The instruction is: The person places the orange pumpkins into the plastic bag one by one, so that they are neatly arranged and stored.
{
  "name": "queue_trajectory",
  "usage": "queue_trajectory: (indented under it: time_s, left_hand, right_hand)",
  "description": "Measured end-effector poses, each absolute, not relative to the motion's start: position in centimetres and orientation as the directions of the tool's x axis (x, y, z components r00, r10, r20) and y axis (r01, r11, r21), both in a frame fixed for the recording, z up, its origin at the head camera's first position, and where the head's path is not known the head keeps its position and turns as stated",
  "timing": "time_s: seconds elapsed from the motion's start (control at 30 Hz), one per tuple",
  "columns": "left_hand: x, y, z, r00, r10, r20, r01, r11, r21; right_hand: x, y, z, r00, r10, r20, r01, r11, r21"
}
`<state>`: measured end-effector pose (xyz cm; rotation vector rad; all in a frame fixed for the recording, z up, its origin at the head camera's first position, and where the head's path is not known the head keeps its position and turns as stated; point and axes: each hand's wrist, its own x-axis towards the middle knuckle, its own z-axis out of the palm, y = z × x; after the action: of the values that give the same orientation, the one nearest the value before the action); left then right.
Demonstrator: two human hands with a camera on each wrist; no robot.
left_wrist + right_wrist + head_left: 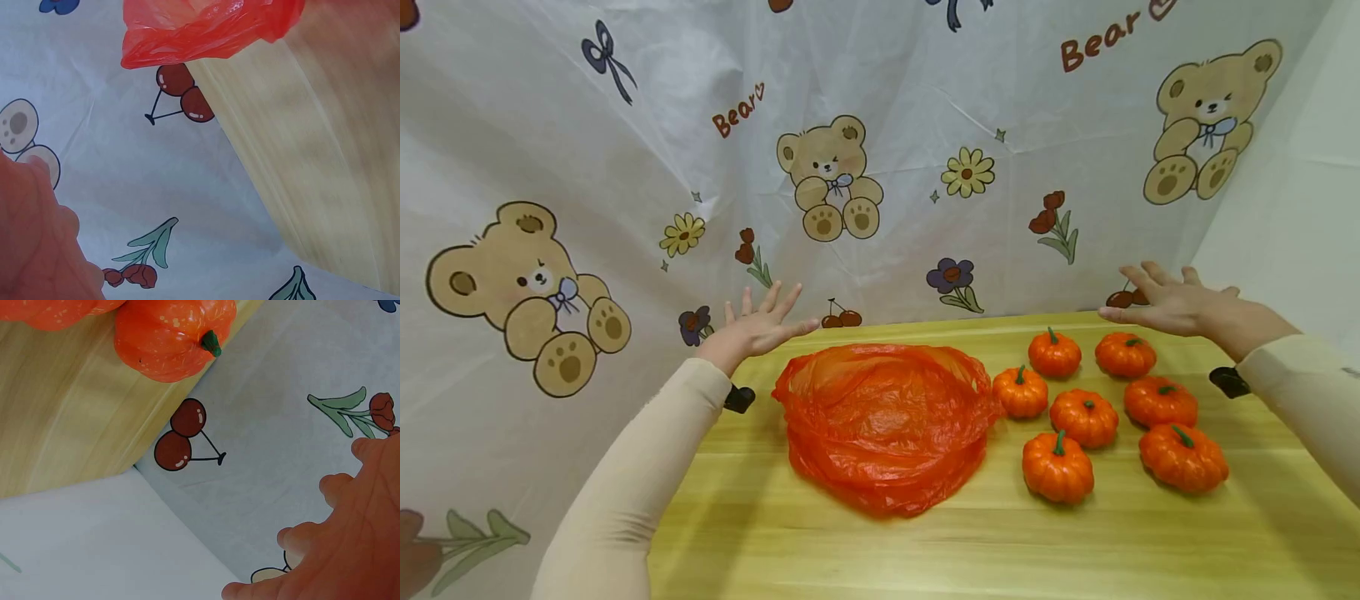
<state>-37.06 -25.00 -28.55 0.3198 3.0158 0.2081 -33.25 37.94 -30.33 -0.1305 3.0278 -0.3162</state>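
A red plastic bag (887,425) lies on the table with its mouth spread wide; part of it shows in the left wrist view (206,31). Above its far left corner my left hand (760,329) is raised, fingers straight and spread, holding nothing. To the bag's right sit several small orange pumpkins (1084,418) with green stems. My right hand (1180,307) hovers beyond the far right pumpkin (1125,355), its fingers spread and touching nothing. In the right wrist view, that hand (350,531) is apart from the pumpkin (175,337) near the table edge.
The wooden table (880,558) has a light yellow grain. Behind it and on the left hangs a white cloth (895,275) printed with bears and flowers. A plain white surface (1300,217) stands on the right.
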Motion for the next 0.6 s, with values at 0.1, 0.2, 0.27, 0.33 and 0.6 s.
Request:
queue_trajectory:
  time_s: [0.1, 0.2, 0.27, 0.33, 0.6]
  left_hand:
    - [-37.05, -24.99, -28.57, -0.972, 0.217, -0.086, 0.203, 0.969, 0.143]
    - [-37.02, -25.05, -28.58, -0.972, 0.216, -0.088, 0.203, 0.970, 0.137]
    - [-37.03, -25.17, -28.64, -0.973, 0.214, -0.089, 0.201, 0.970, 0.134]
    - [-37.04, -25.30, -28.70, -0.973, 0.210, -0.091, 0.197, 0.971, 0.133]
    - [-36.98, -25.55, -28.84, -0.973, 0.220, -0.066, 0.208, 0.965, 0.158]
  right_hand:
    - [-33.32, 37.99, -30.44, -0.992, -0.094, -0.088, -0.074, 0.974, -0.214]
    - [-33.43, 38.02, -30.54, -0.991, -0.098, -0.088, -0.077, 0.974, -0.211]
    - [-33.46, 37.96, -30.54, -0.991, -0.100, -0.083, -0.082, 0.976, -0.201]
    - [-33.46, 37.82, -30.46, -0.991, -0.106, -0.079, -0.088, 0.976, -0.198]
    - [-33.21, 37.13, -29.93, -0.989, -0.128, -0.069, -0.111, 0.971, -0.211]
